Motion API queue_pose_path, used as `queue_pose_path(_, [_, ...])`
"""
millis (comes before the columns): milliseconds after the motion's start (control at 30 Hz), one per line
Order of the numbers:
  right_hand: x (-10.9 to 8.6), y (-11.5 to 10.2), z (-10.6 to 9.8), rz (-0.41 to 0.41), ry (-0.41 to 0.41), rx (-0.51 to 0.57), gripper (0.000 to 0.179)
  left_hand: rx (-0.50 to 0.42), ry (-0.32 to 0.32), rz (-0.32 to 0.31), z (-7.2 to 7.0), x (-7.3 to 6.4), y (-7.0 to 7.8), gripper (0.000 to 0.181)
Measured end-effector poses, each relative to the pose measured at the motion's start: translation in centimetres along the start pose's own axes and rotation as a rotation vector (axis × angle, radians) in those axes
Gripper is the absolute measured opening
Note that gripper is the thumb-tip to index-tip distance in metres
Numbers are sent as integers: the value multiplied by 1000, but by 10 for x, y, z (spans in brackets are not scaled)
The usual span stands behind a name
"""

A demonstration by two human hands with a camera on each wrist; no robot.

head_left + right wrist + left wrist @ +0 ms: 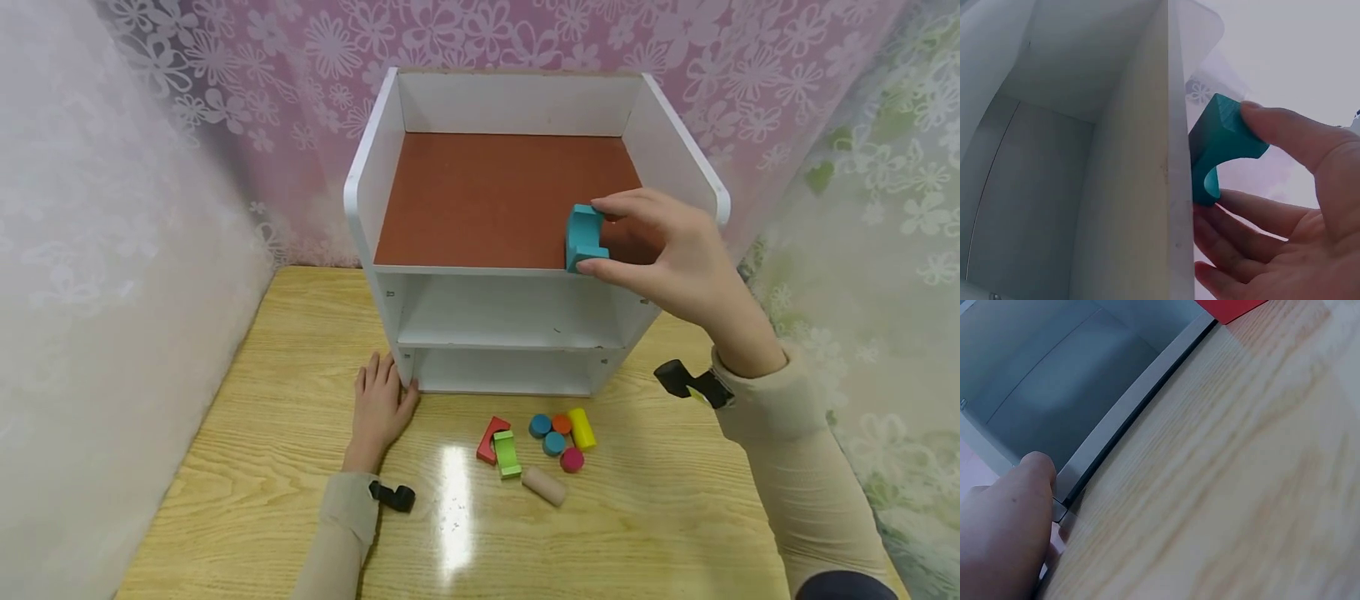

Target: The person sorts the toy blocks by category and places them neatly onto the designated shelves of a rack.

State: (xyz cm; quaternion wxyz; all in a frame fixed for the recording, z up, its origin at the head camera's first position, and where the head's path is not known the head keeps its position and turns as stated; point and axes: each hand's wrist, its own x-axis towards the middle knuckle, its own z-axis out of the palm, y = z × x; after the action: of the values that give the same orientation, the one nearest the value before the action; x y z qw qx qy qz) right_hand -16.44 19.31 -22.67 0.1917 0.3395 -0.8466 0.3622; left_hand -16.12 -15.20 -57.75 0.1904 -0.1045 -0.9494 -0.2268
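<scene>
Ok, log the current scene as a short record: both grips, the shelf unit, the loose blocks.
Right grip: pinches turquoise arch block at the front edge of the brown top board; contact with it unclear
Left grip: on the table, at the shelf unit's lower left front corner
Shelf unit: white, two compartments below the top board
Loose arches: red arch block, green arch block
Loose rounds: yellow cylinder, tan cylinder, two blue discs, orange disc, crimson disc

The head view looks forward and down from above, farthest off. Left wrist sits close behind the left fingers (1032,481), skimming the counter (1204,475); right wrist, close behind the right fingers (1244,234), faces the teal arch block (1219,134). All share the white shelf unit (513,312).
</scene>
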Motion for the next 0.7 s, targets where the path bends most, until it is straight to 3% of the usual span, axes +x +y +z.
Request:
queue_pose_path(233, [8,13,0,170,-72,-91,56,8,13,13,1,0,-1,49])
queue_pose_path(500, [14,13,-8,261,-189,-115,59,-5,-14,-21,2,1,0,49])
queue_pose_path(700, [16,13,-11,287,-226,-109,58,-2,-22,-28,2,2,1,48])
